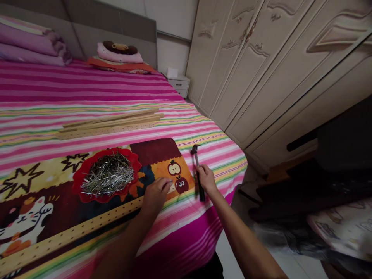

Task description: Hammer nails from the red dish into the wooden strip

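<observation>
Our right hand (206, 177) is clenched around the hammer (198, 170), which lies right of the red dish of nails (106, 175); our left hand (155, 193) rests curled on the perforated wooden strip (72, 231) below that dish, and we cannot tell whether it grasps anything

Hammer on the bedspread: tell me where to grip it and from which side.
Grip the hammer by its dark handle, low at the near end, coming from above and from the right. It lies flat with its head pointing away, so the handle end is nearest; the right hand holds it mid-handle.
</observation>
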A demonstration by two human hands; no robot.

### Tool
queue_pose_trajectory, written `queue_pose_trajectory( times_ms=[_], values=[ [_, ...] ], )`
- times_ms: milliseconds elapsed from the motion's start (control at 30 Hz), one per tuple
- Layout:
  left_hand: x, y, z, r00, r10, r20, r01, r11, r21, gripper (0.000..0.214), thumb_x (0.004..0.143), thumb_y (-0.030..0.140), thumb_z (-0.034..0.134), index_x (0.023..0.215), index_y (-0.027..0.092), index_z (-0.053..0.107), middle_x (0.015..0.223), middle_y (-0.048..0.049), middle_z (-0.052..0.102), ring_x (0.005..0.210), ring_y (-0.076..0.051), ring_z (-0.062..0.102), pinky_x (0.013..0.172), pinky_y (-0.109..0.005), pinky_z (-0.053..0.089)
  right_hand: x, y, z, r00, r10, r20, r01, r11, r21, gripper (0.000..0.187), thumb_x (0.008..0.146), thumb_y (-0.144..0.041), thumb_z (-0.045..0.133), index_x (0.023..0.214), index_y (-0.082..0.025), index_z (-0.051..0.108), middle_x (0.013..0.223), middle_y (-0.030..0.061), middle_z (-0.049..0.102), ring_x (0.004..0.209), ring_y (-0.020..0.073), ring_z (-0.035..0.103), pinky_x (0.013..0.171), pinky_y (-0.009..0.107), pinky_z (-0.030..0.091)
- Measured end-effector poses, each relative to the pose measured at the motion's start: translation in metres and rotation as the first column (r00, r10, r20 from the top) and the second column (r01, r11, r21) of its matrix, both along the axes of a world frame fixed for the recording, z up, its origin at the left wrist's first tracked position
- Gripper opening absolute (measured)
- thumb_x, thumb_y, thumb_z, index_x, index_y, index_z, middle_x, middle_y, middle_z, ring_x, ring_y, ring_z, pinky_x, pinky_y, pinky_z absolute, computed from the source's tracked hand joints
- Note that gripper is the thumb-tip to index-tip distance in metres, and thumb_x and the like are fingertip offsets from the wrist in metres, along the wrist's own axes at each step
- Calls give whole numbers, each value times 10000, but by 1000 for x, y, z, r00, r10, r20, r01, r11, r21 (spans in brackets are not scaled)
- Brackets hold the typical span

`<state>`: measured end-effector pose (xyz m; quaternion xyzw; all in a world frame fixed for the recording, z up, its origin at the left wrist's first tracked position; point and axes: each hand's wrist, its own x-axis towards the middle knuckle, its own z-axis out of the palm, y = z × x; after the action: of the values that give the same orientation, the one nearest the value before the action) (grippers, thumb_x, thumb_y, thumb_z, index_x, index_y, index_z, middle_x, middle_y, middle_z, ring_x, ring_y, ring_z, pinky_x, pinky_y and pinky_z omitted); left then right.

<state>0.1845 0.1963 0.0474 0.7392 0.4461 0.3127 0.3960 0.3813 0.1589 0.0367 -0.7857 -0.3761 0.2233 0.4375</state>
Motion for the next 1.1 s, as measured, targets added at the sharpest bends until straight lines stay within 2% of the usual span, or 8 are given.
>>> queue_pose_trajectory(
  times_ms=[167, 333, 500, 600, 700, 867, 1000, 1100],
  values=[
    [3, -1, -3, 999, -27, -38, 30, 996, 84, 210, 805, 286, 459, 765, 206, 648, 816, -24, 678, 788, -151, 620, 753, -262, 469, -40, -53, 29, 952, 72, -297, -19, 984, 178, 217, 839, -399, 385, 864, -203, 473, 595, -56, 501, 439, 106, 489, 407, 216, 414],
    [4, -1, -7, 998, -10, -64, 19, 990, 141, 202, 815, 280, 460, 774, 206, 644, 810, -21, 664, 788, -150, 612, 749, -259, 455, -63, -81, 56, 862, 229, -452, -151, 968, 202, 234, 842, -375, 452, 976, -208, 546, 566, -64, 490, 406, 87, 429, 348, 181, 334],
    [3, -2, -7, 994, 2, -113, 17, 986, 167, 220, 829, 288, 451, 712, 197, 614, 727, -16, 612, 710, -144, 572, 676, -256, 424, -60, -90, 54, 948, 306, -84, -289, 943, 166, 340, 881, -331, 451, 1167, -197, 575, 716, 8, 634, 612, 138, 605, 542, 227, 493],
    [3, -3, -7, 994, -9, -107, 28, 984, 178, 233, 837, 298, 437, 693, 203, 593, 707, -4, 588, 704, -136, 558, 673, -248, 412, -57, -95, 56, 919, 348, 185, -377, 913, 156, 373, 892, -246, 432, 1252, -241, 531, 1078, 63, 656, 986, 194, 616, 837, 319, 501],
    [3, -4, -7, 995, -22, -93, 38, 984, 173, 236, 843, 307, 428, 703, 206, 590, 721, -3, 589, 713, -133, 553, 693, -244, 410, -56, -98, 63, 865, 384, 322, -429, 900, 79, 428, 907, -197, 392, 1323, -272, 462, 1112, 75, 640, 1031, 202, 600, 889, 353, 489],
    [2, -2, -11, 993, -24, -112, 43, 985, 168, 242, 841, 268, 424, 664, 191, 571, 698, -6, 548, 688, -130, 525, 651, -243, 395, -56, -98, 67, 811, 465, 354, -474, 878, -67, 482, 872, -137, 384, 1335, -254, 453, 1058, 92, 650, 961, 211, 633, 837, 355, 524],
    [3, -5, -11, 993, -28, -114, 47, 986, 162, 221, 831, 228, 442, 663, 182, 578, 707, -15, 558, 702, -135, 534, 668, -253, 407, -57, -102, 65, 864, 393, 314, -430, 901, 56, 418, 881, -196, 420, 1283, -260, 514, 1123, 66, 653, 1017, 208, 620, 874, 345, 507],
    [2, -8, -7, 996, -34, -84, 46, 988, 148, 150, 811, 206, 479, 750, 184, 614, 761, -23, 595, 716, -134, 551, 673, -252, 428, -59, -107, 63, 939, 292, 184, -316, 941, 119, 370, 868, -292, 477, 1225, -271, 573, 1018, 46, 694, 966, 222, 644, 808, 334, 539]
  ],
)
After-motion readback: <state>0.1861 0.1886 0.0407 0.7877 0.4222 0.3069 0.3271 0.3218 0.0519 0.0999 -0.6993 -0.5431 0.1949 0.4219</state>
